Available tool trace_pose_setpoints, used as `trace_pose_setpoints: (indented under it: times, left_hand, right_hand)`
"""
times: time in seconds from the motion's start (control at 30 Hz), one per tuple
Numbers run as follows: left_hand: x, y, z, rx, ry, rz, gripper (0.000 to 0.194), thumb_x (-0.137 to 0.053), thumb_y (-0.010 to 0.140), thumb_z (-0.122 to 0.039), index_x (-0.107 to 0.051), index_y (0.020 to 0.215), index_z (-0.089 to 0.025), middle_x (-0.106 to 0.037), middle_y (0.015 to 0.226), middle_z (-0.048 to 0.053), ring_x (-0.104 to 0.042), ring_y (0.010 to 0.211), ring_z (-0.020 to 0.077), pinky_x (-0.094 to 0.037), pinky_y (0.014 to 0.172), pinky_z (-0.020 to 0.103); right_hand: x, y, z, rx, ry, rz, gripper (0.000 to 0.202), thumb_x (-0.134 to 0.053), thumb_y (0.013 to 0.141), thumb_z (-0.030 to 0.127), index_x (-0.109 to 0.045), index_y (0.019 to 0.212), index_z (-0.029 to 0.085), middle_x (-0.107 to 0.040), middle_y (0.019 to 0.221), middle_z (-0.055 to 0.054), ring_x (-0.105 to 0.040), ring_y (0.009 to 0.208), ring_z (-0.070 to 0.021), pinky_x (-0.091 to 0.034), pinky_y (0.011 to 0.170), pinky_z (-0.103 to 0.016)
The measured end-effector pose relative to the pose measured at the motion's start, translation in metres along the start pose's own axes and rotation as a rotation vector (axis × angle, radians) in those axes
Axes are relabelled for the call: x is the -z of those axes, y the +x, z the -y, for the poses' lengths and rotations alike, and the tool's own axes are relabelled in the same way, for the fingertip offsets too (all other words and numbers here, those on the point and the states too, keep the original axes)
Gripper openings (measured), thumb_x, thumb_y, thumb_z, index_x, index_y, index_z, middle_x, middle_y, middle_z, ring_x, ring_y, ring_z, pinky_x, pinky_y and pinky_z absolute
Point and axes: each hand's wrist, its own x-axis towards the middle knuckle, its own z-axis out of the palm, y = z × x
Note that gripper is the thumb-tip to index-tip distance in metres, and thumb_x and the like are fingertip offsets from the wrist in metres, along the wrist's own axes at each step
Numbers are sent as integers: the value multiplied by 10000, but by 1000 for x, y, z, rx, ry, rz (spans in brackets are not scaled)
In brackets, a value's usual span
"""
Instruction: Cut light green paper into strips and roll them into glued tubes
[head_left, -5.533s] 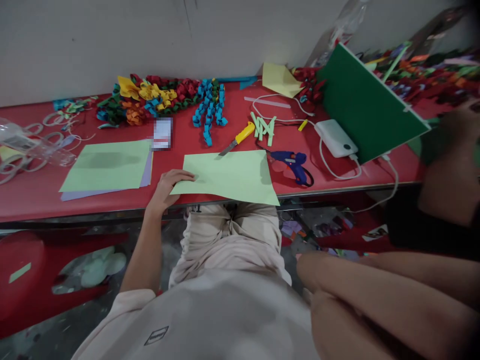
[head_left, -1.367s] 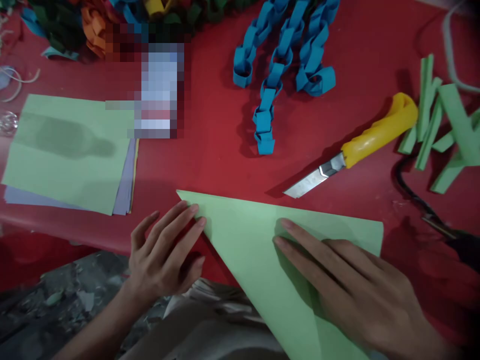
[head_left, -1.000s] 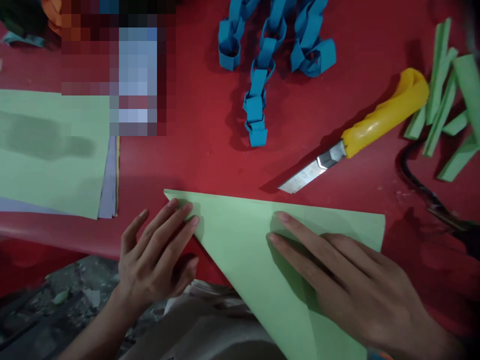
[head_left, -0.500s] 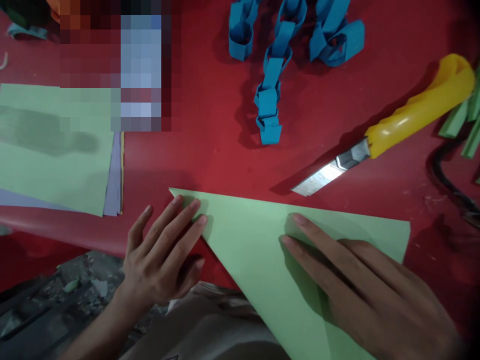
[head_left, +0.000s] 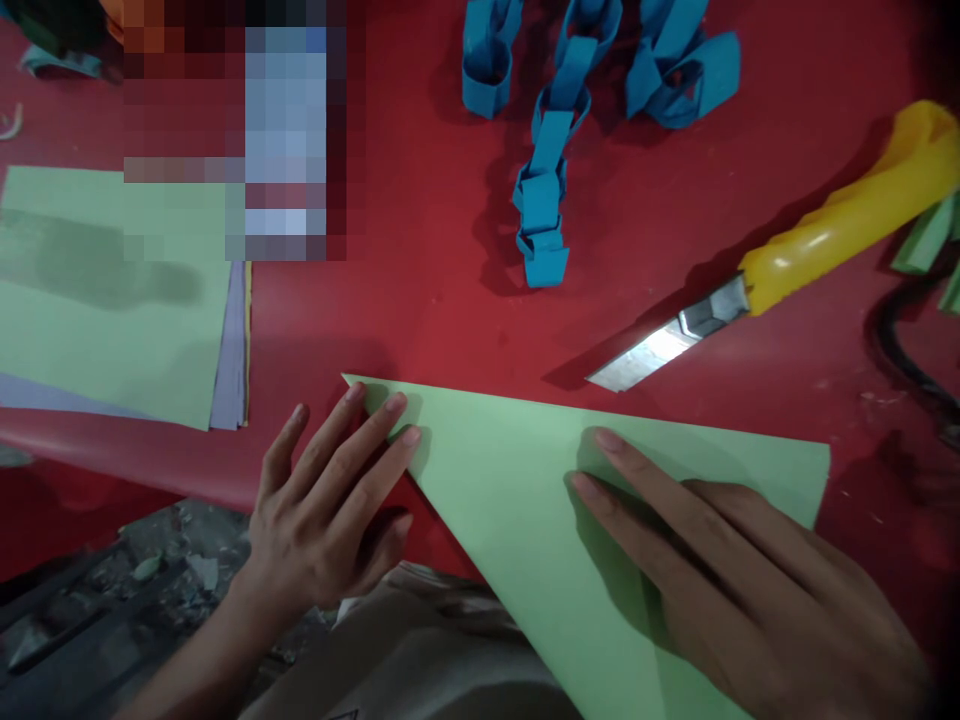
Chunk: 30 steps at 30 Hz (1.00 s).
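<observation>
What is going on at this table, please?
Someone has both hands on a light green sheet that narrows to a point at the left. The left hand touches it near that point; the right hand lies over its right part. Just beyond, a yellow-handled knife lies untouched, blade out. Blue paper chains and a paper stack also lie on the red table.

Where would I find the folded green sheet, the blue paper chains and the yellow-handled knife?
Folded green sheet (head_left: 502,480): head view, on its flat upper face.
Blue paper chains (head_left: 553,138): head view, on a link of the middle strand.
Yellow-handled knife (head_left: 787,260): head view, on the handle.
</observation>
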Motion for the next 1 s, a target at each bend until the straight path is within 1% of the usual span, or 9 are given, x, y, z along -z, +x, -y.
trace_pose_setpoints:
  times: [0.1, 0.2, 0.3, 0.43, 0.53, 0.67, 0.83, 1.0]
  left_hand:
    - [0, 0, 0, 3, -4, 7, 607, -532, 944, -355, -477, 1518, -164, -518, 1529, 130, -452, 1441, 368, -268, 1237, 570]
    - [0, -1, 0, 6, -5, 12, 628, -541, 934, -351, -463, 1530, -170, -503, 1542, 122, -444, 1446, 369, -263, 1241, 570]
    - [0, -1, 1, 6, -7, 28, 646, -550, 926, -342, -449, 1542, -174, -482, 1559, 113, -436, 1452, 371, -265, 1240, 575]
    - [1, 1, 0, -4, -11, 38, 655, -560, 921, -331, -445, 1544, -165, -452, 1578, 108, -434, 1452, 377, -265, 1233, 591]
    - [2, 1, 0, -13, -4, 37, 654, -560, 921, -334, -447, 1541, -160, -439, 1586, 103, -434, 1453, 378, -268, 1229, 595]
    - [2, 1, 1, -14, 3, 36, 650, -561, 910, -315, -460, 1532, -153, -446, 1581, 105, -437, 1451, 379, -275, 1221, 596]
    - [1, 2, 0, -12, 7, 27, 645, -562, 904, -312, -474, 1522, -151, -470, 1565, 115, -449, 1442, 379, -283, 1215, 592]
    - [1, 2, 0, -14, 7, 19, 629, -557, 905, -317, -493, 1507, -148, -506, 1536, 132, -462, 1433, 376, -284, 1214, 586]
  right_hand:
    - [-2, -3, 1, 32, -77, 30, 589, -440, 882, 143, -551, 1461, 143, -492, 1558, -117, -613, 867, -276, -531, 769, -476]
    - [-2, -5, 2, 18, -82, 29, 592, -438, 888, 156, -538, 1471, 135, -465, 1577, -126, -607, 895, -285, -520, 799, -488]
    - [-2, -6, 3, 25, -81, 37, 590, -449, 889, 153, -535, 1471, 108, -456, 1580, -146, -604, 904, -288, -519, 808, -492]
    - [-1, -6, 2, 34, -69, 41, 587, -450, 891, 152, -534, 1471, 123, -454, 1580, -150, -609, 870, -279, -527, 795, -493]
    - [-1, -5, 1, 29, -62, 27, 583, -458, 891, 147, -536, 1467, 116, -460, 1575, -153, -616, 888, -282, -526, 812, -492]
    - [-1, -2, 1, 31, -51, 17, 574, -468, 893, 142, -539, 1460, 86, -468, 1565, -169, -619, 922, -297, -515, 827, -497]
    - [0, -2, 1, 19, -24, 20, 579, -494, 886, 128, -537, 1462, 94, -459, 1573, -163, -621, 906, -288, -511, 840, -502]
    - [0, -3, 1, 5, 1, 12, 599, -475, 877, 88, -521, 1474, 93, -444, 1581, -169, -619, 908, -283, -515, 833, -500]
